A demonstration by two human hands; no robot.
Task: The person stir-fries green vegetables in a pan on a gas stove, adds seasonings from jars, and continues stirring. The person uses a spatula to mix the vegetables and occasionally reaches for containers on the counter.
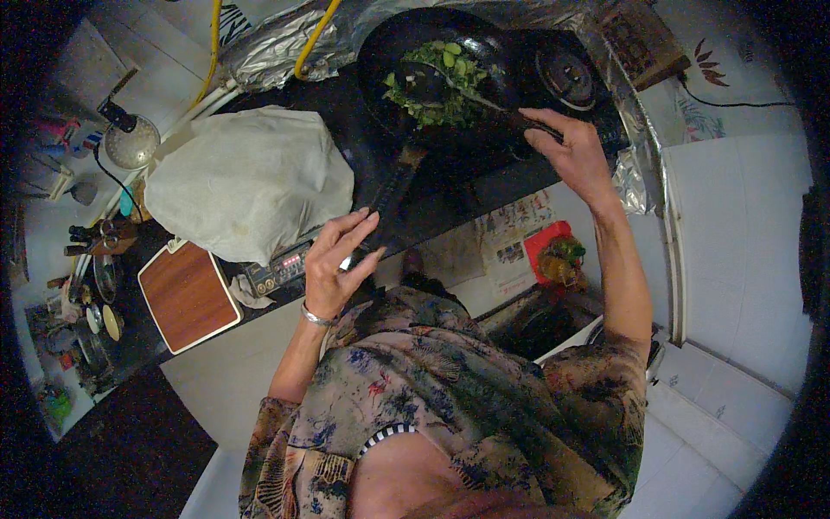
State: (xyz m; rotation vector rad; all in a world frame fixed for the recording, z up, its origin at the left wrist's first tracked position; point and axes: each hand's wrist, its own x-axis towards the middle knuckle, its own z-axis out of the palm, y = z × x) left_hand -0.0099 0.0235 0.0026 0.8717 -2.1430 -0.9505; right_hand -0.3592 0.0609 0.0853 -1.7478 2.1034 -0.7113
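Note:
My right hand (574,152) grips the dark handle of a metal cooking spatula (483,102) above a black wok (382,48). The spatula's far end is among chopped leafy greens (447,107) in the wok. Toward me runs the wok's long dark handle (395,181). By the near end of this handle is my left hand (340,259), fingers and thumb spread, a bracelet on its wrist. Whether it grips the handle or only rests beside it is hard to make out.
A pale cloth (253,181) covers a bulky thing left of the wok. Nearby are a brown cutting board (188,295), an appliance control panel (279,272) and a perforated ladle (131,141). A second burner (565,78) is at right. Foil (279,55) lines the back; a red-and-yellow bag (557,256) is below.

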